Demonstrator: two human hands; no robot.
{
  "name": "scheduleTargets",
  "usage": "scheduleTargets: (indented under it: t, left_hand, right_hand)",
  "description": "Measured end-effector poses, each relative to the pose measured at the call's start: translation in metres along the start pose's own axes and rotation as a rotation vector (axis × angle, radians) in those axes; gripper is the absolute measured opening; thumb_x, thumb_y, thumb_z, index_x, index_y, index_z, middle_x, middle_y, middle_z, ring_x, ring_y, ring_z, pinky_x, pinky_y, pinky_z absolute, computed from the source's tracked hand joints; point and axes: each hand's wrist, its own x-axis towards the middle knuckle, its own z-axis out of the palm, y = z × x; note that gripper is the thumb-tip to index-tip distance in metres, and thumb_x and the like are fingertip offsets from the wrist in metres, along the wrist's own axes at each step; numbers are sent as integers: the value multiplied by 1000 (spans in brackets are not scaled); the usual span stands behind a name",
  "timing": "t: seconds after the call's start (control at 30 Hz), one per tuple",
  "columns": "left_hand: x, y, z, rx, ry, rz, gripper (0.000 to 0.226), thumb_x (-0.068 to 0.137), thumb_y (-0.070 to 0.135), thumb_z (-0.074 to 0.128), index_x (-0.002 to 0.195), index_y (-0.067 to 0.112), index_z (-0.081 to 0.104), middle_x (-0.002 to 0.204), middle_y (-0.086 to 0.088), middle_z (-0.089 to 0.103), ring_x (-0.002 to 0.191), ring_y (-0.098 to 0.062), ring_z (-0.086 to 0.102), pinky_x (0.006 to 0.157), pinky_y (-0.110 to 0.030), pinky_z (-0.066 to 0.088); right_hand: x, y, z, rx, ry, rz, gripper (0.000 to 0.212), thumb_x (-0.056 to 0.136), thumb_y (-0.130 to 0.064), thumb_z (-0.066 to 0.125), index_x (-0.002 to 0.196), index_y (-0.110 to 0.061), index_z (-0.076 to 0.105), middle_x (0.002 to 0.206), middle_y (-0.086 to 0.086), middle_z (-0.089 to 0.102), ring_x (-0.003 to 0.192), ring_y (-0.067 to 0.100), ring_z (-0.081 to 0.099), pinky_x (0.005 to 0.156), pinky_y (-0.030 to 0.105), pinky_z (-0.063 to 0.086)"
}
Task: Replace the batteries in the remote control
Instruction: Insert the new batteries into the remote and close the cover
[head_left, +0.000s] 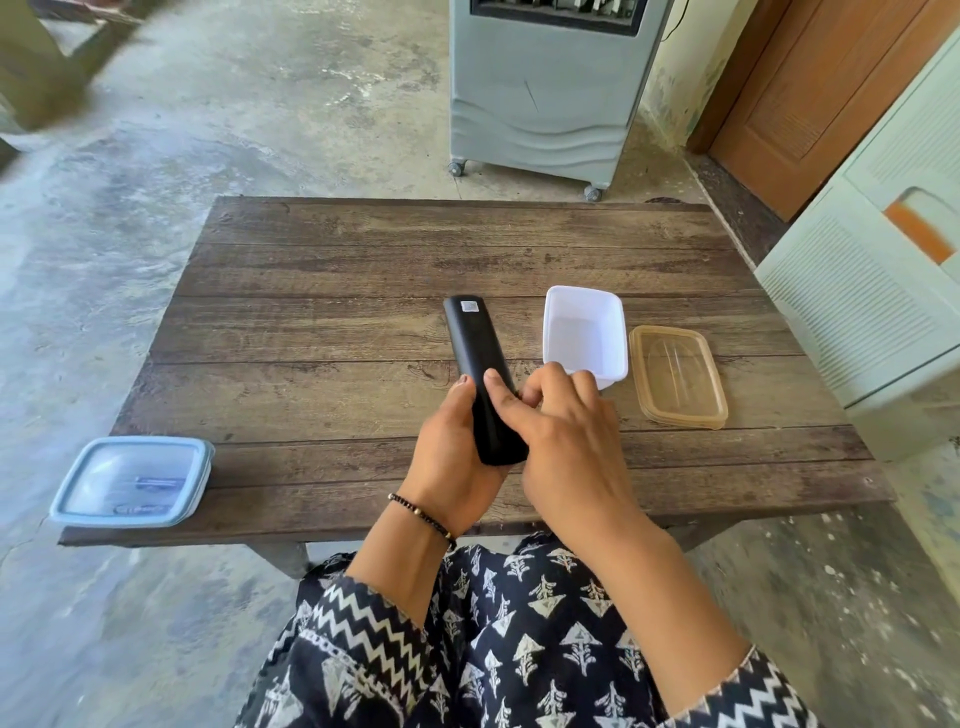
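both hands, left hand (457, 447) and right hand (566, 431), grip the remote (475, 343); white tub (584, 332) holds nothing, its lid (678, 376) beside it; lidded blue box (132, 480) contents unclear.

Open tub (584, 332) left of its lid (678, 376) — lidded box (130, 480) far left.

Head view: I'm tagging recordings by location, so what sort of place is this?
Probably a home porch or room: bare concrete floor, wheeled air cooler, wooden door.
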Motion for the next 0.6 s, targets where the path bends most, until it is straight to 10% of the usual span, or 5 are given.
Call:
scheduleTargets:
  t: [0.23,0.43,0.6]
  left_hand:
    - [2,8,-3,-1,-3,-24,40,99,30,24,117,3,48,88,-12,60,75,-18,60,64,-27,54]
    - [4,4,-7,-52,23,-20,44,99,29,24,132,2,39,89,-11,62,72,-17,63,64,-29,54]
    - [4,4,-2,11,78,54,24,98,21,29,97,8,49,76,-10,59,55,-15,61,52,-25,50]
  right_hand:
    - [-8,10,-4,506,132,207,32,81,-9,66,110,-20,66,91,-9,55,95,13,49,86,26,42]
    - [-12,3,2,342,224,85,17,75,-18,70,92,-15,71,85,-3,61,85,15,51,78,23,42]
    - [-15,3,7,129,229,-100,22,85,-9,57,104,-6,68,95,6,64,89,24,56,75,39,50]
